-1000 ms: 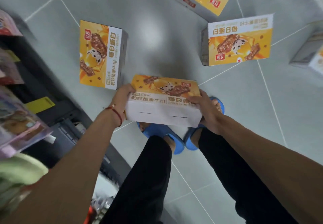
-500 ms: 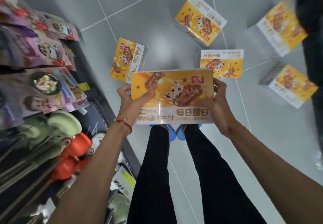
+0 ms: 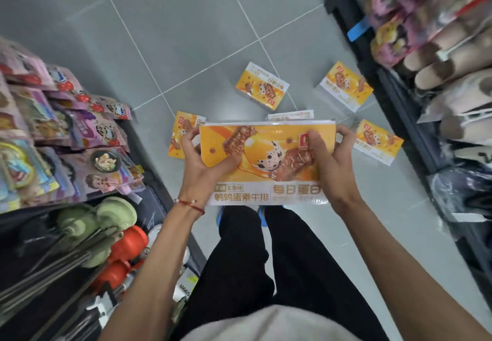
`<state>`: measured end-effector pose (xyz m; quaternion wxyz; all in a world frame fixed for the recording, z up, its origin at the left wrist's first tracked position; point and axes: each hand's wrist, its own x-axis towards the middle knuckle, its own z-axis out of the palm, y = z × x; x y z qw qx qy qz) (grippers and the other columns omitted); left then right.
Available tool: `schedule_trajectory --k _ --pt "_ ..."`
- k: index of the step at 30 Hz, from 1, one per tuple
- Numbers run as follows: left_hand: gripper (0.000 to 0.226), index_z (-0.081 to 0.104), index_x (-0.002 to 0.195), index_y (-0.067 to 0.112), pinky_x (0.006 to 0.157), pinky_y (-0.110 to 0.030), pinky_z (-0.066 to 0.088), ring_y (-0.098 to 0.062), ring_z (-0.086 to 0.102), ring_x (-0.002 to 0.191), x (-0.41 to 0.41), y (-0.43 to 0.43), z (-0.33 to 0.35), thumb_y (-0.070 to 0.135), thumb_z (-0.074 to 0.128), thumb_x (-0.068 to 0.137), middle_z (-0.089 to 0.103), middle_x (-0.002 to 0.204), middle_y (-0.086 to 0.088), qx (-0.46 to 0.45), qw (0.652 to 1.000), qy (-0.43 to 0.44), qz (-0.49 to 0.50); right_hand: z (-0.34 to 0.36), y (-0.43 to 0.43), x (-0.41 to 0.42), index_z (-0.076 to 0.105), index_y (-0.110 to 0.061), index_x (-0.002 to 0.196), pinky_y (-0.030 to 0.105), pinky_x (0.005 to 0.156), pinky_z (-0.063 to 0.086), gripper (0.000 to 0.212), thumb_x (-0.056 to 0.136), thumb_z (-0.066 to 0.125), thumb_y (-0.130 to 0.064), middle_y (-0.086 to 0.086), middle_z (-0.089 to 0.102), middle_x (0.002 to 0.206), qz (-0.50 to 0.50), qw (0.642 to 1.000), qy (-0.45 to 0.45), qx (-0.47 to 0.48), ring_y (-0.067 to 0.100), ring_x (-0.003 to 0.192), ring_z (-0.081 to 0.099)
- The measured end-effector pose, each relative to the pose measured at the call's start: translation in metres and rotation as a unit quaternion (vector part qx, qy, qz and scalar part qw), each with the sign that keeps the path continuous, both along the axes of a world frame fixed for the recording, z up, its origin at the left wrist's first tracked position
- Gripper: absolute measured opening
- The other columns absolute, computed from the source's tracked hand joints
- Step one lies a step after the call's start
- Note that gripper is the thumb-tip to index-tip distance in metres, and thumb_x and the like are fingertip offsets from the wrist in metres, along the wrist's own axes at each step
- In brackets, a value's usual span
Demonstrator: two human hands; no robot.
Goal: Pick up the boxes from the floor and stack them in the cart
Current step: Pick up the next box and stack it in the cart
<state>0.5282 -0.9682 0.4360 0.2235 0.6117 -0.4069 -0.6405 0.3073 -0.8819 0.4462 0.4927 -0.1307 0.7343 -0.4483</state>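
I hold one orange snack box (image 3: pixel 266 162) up in front of me, its printed face toward the camera. My left hand (image 3: pixel 202 165) grips its left end with the thumb across the front. My right hand (image 3: pixel 327 162) grips the right end the same way. Several more orange boxes lie on the grey tile floor beyond it: one (image 3: pixel 262 85) at centre, one (image 3: pixel 344 86) to the right, one (image 3: pixel 378 141) nearer right, and one (image 3: pixel 181 130) partly hidden behind my left hand. No cart is in view.
A shelf of purple snack packets (image 3: pixel 66 133) and hanging green and orange tools (image 3: pixel 106 234) lines the left. A dark shelf with plush goods (image 3: pixel 439 74) lines the right. My legs (image 3: pixel 266 260) stand in the aisle between them.
I have stood up with the box, lifting it from near floor level to chest height and turning its face toward me. The floor boxes now look smaller and farther away.
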Motion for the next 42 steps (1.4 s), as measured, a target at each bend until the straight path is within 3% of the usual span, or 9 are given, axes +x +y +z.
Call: schedule_trajectory --k 7,13,16,22,26,31,35,39,42 --pt "0.062 0.033 0.133 0.016 0.078 -0.033 0.060 -0.018 0.073 0.097 -0.023 -0.004 0.069 0.022 0.075 0.087 0.068 0.115 -0.005 -0.039 0.995 0.055 -0.080 0.079 0.046 0.021 0.042 -0.026 0.135 0.051 0.095 0.059 0.043 0.101 0.062 -0.044 0.002 0.077 0.108 -0.146 0.987 0.060 -0.033 0.021 0.097 0.077" --pt "0.057 0.042 0.110 0.036 0.074 -0.046 0.060 -0.020 0.074 0.087 -0.046 -0.004 0.113 0.066 0.072 0.071 0.068 0.109 -0.002 -0.052 0.986 0.041 -0.152 0.116 0.085 0.044 0.042 -0.017 0.137 0.046 0.093 0.060 0.046 0.102 0.061 -0.040 0.000 0.076 0.106 -0.292 0.952 0.051 -0.077 0.020 0.098 0.076" --pt "0.052 0.043 0.100 0.049 0.081 -0.058 0.057 -0.025 0.072 0.094 -0.064 0.009 0.127 0.078 0.069 0.066 0.067 0.111 0.000 -0.079 0.972 0.027 -0.219 0.131 0.114 0.051 0.043 -0.021 0.137 0.040 0.087 0.060 0.051 0.097 0.063 -0.046 0.000 0.075 0.108 -0.365 0.924 0.050 -0.099 0.018 0.097 0.076" --pt "0.046 0.046 0.118 0.034 0.092 -0.058 0.053 -0.033 0.065 0.110 -0.108 0.068 0.156 0.053 0.069 0.083 0.061 0.123 -0.008 -0.111 0.930 0.093 -0.337 0.153 0.192 0.060 0.043 -0.019 0.140 0.025 0.075 0.058 0.046 0.102 0.062 -0.037 -0.002 0.073 0.107 -0.477 0.866 0.082 -0.122 0.013 0.092 0.075" --pt "0.045 0.052 0.128 0.043 0.098 -0.057 0.051 -0.029 0.061 0.121 -0.139 0.129 0.169 0.049 0.067 0.086 0.058 0.137 -0.002 -0.109 0.889 0.126 -0.426 0.166 0.261 0.064 0.045 -0.025 0.141 0.026 0.076 0.059 0.053 0.094 0.063 -0.040 0.002 0.071 0.118 -0.550 0.818 0.104 -0.134 0.014 0.097 0.075" --pt "0.054 0.050 0.140 0.041 0.093 -0.039 0.057 -0.022 0.061 0.123 -0.174 0.228 0.185 0.040 0.064 0.087 0.054 0.145 -0.001 -0.093 0.848 0.166 -0.495 0.174 0.357 0.065 0.045 -0.028 0.138 0.030 0.076 0.061 0.052 0.091 0.064 -0.040 0.013 0.068 0.126 -0.622 0.760 0.099 -0.158 0.021 0.099 0.076" --pt "0.048 0.052 0.138 0.042 0.094 -0.041 0.054 -0.020 0.061 0.123 -0.201 0.311 0.193 0.035 0.065 0.092 0.059 0.138 0.004 -0.095 0.813 0.189 -0.543 0.176 0.435 0.061 0.046 -0.032 0.136 0.033 0.078 0.062 0.049 0.091 0.063 -0.039 0.010 0.069 0.125 -0.659 0.722 0.112 -0.178 0.025 0.101 0.075" --pt "0.055 0.052 0.137 0.048 0.106 -0.055 0.046 -0.030 0.053 0.132 -0.229 0.391 0.195 0.047 0.069 0.085 0.050 0.149 -0.007 -0.092 0.777 0.197 -0.591 0.177 0.510 0.054 0.050 -0.039 0.131 0.033 0.075 0.061 0.042 0.091 0.063 -0.035 0.012 0.065 0.130 -0.694 0.680 0.146 -0.186 0.024 0.100 0.075" --pt "0.057 0.052 0.138 0.045 0.103 -0.052 0.049 -0.031 0.056 0.129 -0.251 0.450 0.196 0.047 0.070 0.084 0.050 0.148 -0.010 -0.078 0.752 0.209 -0.620 0.179 0.564 0.049 0.050 -0.041 0.128 0.033 0.074 0.063 0.039 0.091 0.061 -0.033 0.015 0.065 0.129 -0.717 0.653 0.162 -0.182 0.028 0.098 0.076"
